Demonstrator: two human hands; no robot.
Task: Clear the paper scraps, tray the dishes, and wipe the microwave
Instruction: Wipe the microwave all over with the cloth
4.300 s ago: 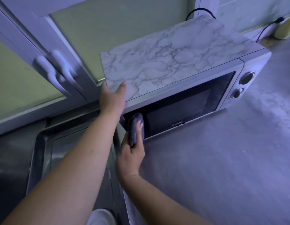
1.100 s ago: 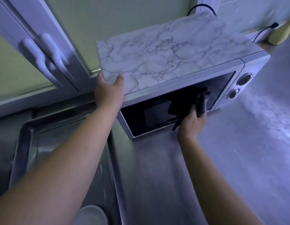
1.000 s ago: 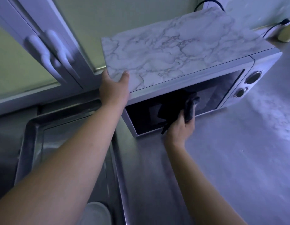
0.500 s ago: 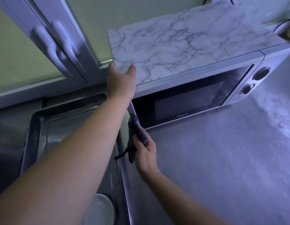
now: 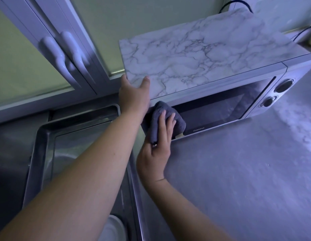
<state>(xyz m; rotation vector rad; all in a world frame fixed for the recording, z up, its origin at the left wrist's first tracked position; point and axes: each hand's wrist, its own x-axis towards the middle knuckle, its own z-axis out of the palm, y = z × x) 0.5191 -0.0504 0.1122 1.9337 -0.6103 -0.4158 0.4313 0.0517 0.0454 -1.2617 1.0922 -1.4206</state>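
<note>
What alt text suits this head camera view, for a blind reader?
A person's right hand holds a grey fleecy cloth against the dark glass door of a silver microwave, while the left hand grips the marble-patterned board on top.

The right hand [image 5: 157, 138] swept the bunched grey cloth [image 5: 159, 117] along the silver microwave [image 5: 220, 110] door, from its right end to its left.

Left grip [image 5: 133, 96] clasps, arm outstretched; right grip [image 5: 156, 150] presses, fingers extended.
</note>
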